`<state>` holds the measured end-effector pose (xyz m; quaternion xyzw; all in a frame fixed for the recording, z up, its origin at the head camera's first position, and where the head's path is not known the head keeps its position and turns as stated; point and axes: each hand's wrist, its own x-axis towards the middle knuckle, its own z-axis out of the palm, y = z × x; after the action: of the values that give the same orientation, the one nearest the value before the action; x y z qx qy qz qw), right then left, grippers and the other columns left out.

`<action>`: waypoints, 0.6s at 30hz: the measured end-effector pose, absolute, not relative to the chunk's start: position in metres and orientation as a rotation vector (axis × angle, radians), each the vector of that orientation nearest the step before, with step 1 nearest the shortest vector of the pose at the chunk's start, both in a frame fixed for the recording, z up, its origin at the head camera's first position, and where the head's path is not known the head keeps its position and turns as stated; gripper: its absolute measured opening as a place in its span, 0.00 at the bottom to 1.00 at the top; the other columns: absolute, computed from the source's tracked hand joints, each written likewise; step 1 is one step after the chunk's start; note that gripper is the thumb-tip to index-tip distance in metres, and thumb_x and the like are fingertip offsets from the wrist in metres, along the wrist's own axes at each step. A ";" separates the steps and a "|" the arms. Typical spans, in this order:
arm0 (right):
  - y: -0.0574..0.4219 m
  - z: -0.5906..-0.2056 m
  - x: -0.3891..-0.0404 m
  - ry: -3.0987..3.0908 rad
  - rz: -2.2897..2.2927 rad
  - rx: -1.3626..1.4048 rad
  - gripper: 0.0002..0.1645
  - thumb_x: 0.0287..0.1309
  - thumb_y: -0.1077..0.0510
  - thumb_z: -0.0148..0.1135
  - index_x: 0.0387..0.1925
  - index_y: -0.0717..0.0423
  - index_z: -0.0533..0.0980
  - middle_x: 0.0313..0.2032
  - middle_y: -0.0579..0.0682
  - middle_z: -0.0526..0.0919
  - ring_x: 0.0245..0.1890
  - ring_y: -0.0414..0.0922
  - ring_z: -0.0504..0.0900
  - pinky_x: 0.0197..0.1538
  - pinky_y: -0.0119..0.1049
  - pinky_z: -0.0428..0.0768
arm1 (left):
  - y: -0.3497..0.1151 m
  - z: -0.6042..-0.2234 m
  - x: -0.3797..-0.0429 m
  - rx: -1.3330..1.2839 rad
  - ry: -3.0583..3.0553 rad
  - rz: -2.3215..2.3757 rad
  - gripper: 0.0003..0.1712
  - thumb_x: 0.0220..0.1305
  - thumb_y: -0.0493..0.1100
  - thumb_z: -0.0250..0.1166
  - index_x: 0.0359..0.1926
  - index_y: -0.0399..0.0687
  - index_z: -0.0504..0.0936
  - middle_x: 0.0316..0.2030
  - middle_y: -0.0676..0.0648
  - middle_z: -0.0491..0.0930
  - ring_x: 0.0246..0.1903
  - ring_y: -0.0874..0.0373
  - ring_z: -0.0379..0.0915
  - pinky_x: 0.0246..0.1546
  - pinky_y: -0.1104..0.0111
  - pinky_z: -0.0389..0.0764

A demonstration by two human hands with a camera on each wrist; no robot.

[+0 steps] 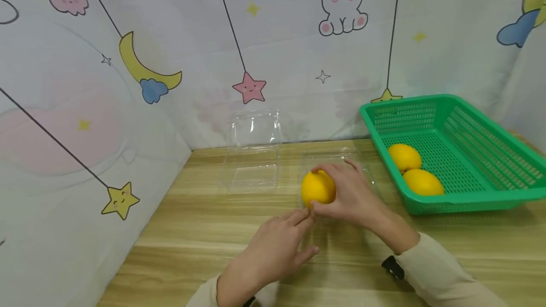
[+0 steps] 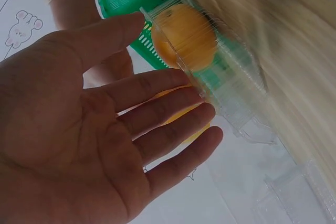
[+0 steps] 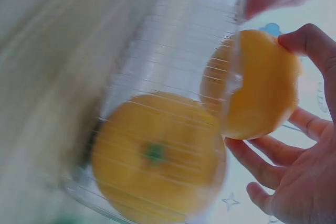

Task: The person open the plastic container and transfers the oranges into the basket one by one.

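Observation:
My right hand holds an orange between thumb and fingers over a clear plastic box. In the right wrist view, the held orange overlaps the box's rim, its lower part seen through the ribbed wall. A second orange, green at its stem end, sits inside that box; the right hand hides it in the head view. My left hand has its fingers extended, fingertips right at the near left edge of the box. In the left wrist view, that palm shows bare.
A green basket stands on the right with two oranges along its left side. Another clear plastic box, lid raised, stands at the back left of the wooden table. A patterned cloth hangs behind.

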<state>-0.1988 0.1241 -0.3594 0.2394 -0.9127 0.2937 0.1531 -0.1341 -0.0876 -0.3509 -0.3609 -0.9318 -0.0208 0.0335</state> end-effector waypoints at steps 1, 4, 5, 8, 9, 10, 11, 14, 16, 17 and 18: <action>0.124 -0.356 -0.197 -2.600 0.844 0.687 0.36 0.48 0.48 0.80 0.58 0.53 0.79 0.57 0.54 0.86 0.61 0.59 0.80 0.76 0.66 0.55 | -0.088 -0.351 -0.134 -1.109 -2.864 -0.065 0.37 0.71 0.60 0.69 0.73 0.47 0.77 0.71 0.46 0.77 0.69 0.51 0.76 0.61 0.54 0.83; 0.127 -0.347 -0.192 -2.563 0.865 0.692 0.36 0.48 0.50 0.81 0.59 0.54 0.79 0.58 0.56 0.84 0.59 0.59 0.79 0.69 0.64 0.70 | -0.087 -0.351 -0.135 -1.106 -2.866 -0.068 0.36 0.71 0.60 0.70 0.72 0.47 0.79 0.70 0.46 0.78 0.68 0.51 0.76 0.63 0.56 0.82; 0.128 -0.343 -0.190 -2.558 0.875 0.695 0.36 0.48 0.51 0.82 0.60 0.54 0.79 0.59 0.56 0.84 0.58 0.59 0.79 0.65 0.63 0.75 | -0.087 -0.351 -0.135 -1.105 -2.867 -0.070 0.35 0.71 0.60 0.70 0.71 0.46 0.79 0.70 0.46 0.78 0.68 0.51 0.76 0.63 0.56 0.81; 0.133 -0.334 -0.186 -2.563 0.919 0.711 0.37 0.49 0.53 0.81 0.61 0.54 0.78 0.59 0.57 0.82 0.56 0.57 0.79 0.54 0.59 0.84 | -0.089 -0.351 -0.135 -1.103 -2.850 -0.068 0.34 0.71 0.59 0.70 0.70 0.45 0.80 0.69 0.45 0.79 0.67 0.50 0.77 0.63 0.56 0.82; 0.135 -0.331 -0.186 -2.569 0.932 0.715 0.37 0.50 0.53 0.81 0.61 0.54 0.77 0.60 0.56 0.81 0.56 0.56 0.78 0.54 0.58 0.85 | -0.089 -0.351 -0.135 -1.101 -2.846 -0.067 0.34 0.71 0.59 0.70 0.70 0.45 0.80 0.69 0.45 0.79 0.67 0.50 0.77 0.63 0.56 0.82; 0.138 -0.329 -0.185 -2.568 0.941 0.722 0.37 0.50 0.54 0.81 0.61 0.53 0.77 0.60 0.56 0.81 0.55 0.56 0.78 0.53 0.57 0.85 | -0.090 -0.351 -0.135 -1.100 -2.843 -0.067 0.34 0.71 0.59 0.70 0.70 0.45 0.80 0.69 0.45 0.78 0.67 0.50 0.77 0.62 0.56 0.82; 0.140 -0.327 -0.184 -2.570 0.940 0.724 0.37 0.50 0.53 0.81 0.61 0.53 0.77 0.60 0.55 0.81 0.55 0.56 0.78 0.52 0.57 0.86 | -0.090 -0.351 -0.135 -1.099 -2.842 -0.069 0.34 0.71 0.59 0.70 0.70 0.45 0.80 0.70 0.45 0.78 0.67 0.50 0.77 0.62 0.55 0.82; 0.150 -0.321 -0.181 -2.574 0.924 0.714 0.36 0.51 0.53 0.81 0.61 0.51 0.77 0.60 0.55 0.80 0.54 0.56 0.79 0.51 0.57 0.86 | -0.090 -0.351 -0.135 -1.097 -2.860 -0.073 0.35 0.72 0.59 0.69 0.71 0.45 0.79 0.71 0.45 0.77 0.68 0.49 0.76 0.63 0.55 0.81; 0.158 -0.317 -0.180 -2.581 0.907 0.689 0.35 0.52 0.53 0.81 0.62 0.50 0.78 0.60 0.55 0.79 0.55 0.56 0.78 0.51 0.58 0.85 | -0.090 -0.351 -0.134 -1.096 -2.878 -0.078 0.36 0.72 0.59 0.69 0.72 0.46 0.78 0.72 0.45 0.76 0.69 0.49 0.75 0.64 0.54 0.81; 0.163 -0.315 -0.179 -2.590 0.895 0.670 0.35 0.52 0.52 0.81 0.62 0.50 0.78 0.60 0.55 0.79 0.55 0.57 0.78 0.51 0.59 0.84 | -0.089 -0.351 -0.134 -1.096 -2.884 -0.082 0.36 0.72 0.60 0.69 0.73 0.46 0.77 0.72 0.45 0.76 0.69 0.49 0.75 0.64 0.54 0.80; 0.167 -0.313 -0.178 -2.598 0.881 0.650 0.35 0.52 0.52 0.81 0.62 0.49 0.78 0.61 0.55 0.78 0.56 0.57 0.77 0.51 0.59 0.84 | -0.089 -0.351 -0.133 -1.097 -2.890 -0.085 0.36 0.72 0.60 0.69 0.73 0.46 0.77 0.72 0.45 0.75 0.70 0.49 0.75 0.64 0.54 0.80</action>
<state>-0.1784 0.1674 -0.3134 0.2277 -0.9095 0.3086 0.1606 -0.1333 -0.0892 -0.3510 -0.3545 -0.9343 -0.0276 0.0249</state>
